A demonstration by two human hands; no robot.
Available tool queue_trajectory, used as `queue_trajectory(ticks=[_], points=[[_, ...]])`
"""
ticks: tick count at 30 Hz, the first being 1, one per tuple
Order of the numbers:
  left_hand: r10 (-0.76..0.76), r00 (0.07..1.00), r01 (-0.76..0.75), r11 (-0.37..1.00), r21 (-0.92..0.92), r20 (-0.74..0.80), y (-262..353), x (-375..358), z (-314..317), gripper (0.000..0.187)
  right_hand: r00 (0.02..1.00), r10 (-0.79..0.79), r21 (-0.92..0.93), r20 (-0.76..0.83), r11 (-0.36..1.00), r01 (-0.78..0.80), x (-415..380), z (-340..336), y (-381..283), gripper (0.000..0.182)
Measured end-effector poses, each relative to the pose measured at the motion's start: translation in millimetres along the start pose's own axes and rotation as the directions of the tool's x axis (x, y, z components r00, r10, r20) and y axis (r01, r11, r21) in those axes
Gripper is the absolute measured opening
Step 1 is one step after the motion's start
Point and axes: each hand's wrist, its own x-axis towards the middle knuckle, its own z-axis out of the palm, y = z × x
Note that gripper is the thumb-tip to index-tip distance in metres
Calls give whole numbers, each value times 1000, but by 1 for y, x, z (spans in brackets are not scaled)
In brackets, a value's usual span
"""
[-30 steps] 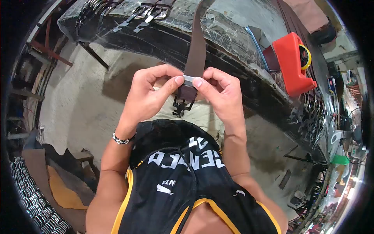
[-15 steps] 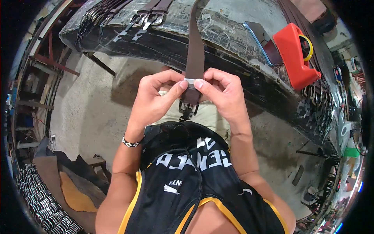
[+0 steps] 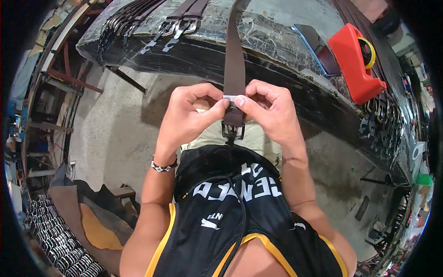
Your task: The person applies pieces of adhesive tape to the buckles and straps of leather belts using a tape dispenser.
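Observation:
A dark brown belt (image 3: 234, 60) runs from the table top over its edge toward my lap. Its dark buckle (image 3: 232, 131) hangs at the near end, close to my waist. Across the belt lies a small whitish strip (image 3: 232, 98), pinched at both ends. My left hand (image 3: 194, 111) grips the strip and the belt's left edge between thumb and curled fingers. On the other side my right hand (image 3: 270, 108) does the same, its thumb pressed on the strip. The fingertips behind the belt are hidden.
On the table (image 3: 277, 51) stand a red tape dispenser (image 3: 353, 64) and a blue-edged flat phone-like object (image 3: 316, 48). Several buckled belts (image 3: 182, 25) lie at the back left; more hang at the right edge (image 3: 380, 115). Leather pieces (image 3: 99, 226) and stacked rolls (image 3: 62, 237) sit lower left.
The whole view has shifted slightly, so everything sits a little further right. Both hands keep their pinch on the strip and belt; the left thumb has tilted slightly.

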Motion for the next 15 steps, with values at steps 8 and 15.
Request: queue_trajectory(ticks=[8,15], points=[[110,993,-110,994,16,-45,0,2,10,19,1000,-6,17,-16,1000,6,-1,-6,4,17],[178,982,-184,978,-97,-67,-10,3,15,18,1000,27,127,-15,992,-25,-1,-7,5,16]])
